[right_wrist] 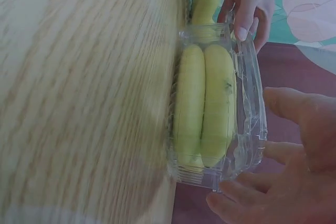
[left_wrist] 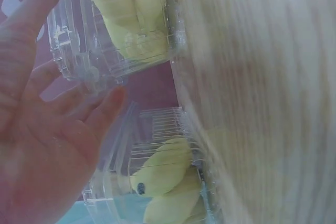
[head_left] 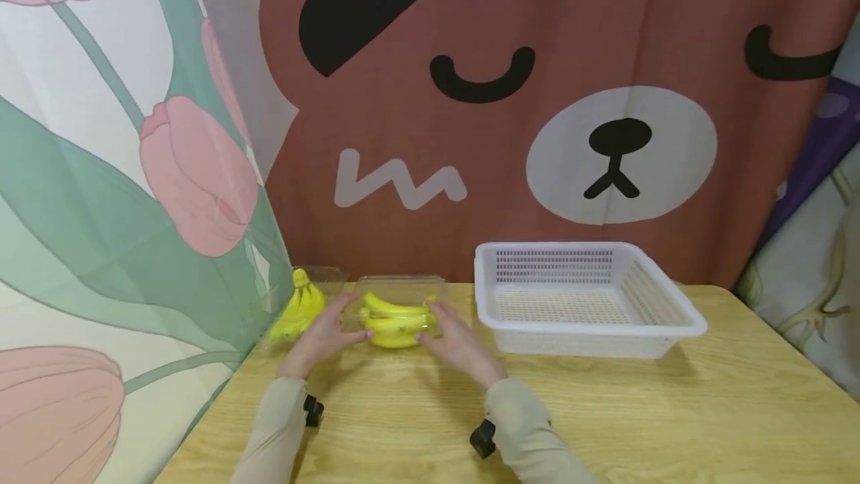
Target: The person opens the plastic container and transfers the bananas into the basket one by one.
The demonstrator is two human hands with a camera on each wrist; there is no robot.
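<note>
A clear plastic clamshell box (head_left: pixel 403 287) with bananas (head_left: pixel 398 323) inside sits on the table between my two hands. My left hand (head_left: pixel 328 336) is at its left end; in the left wrist view the fingers are spread along the box's edge, the thumb apart from them. My right hand (head_left: pixel 462 340) is at the other end, its fingers loosely extended beside the lid rim (right_wrist: pixel 254 103) in the right wrist view. Whether these fingertips touch the plastic is hard to tell. Just left of my left hand stands a second clear box holding more bananas (head_left: pixel 300 308).
To the right, a white plastic basket (head_left: pixel 591 331) with slotted walls stands on the wooden table (head_left: pixel 403 409). A bear-patterned curtain (head_left: pixel 403 237) hangs behind the table, and a tulip-patterned one (head_left: pixel 134 245) borders it on the left.
</note>
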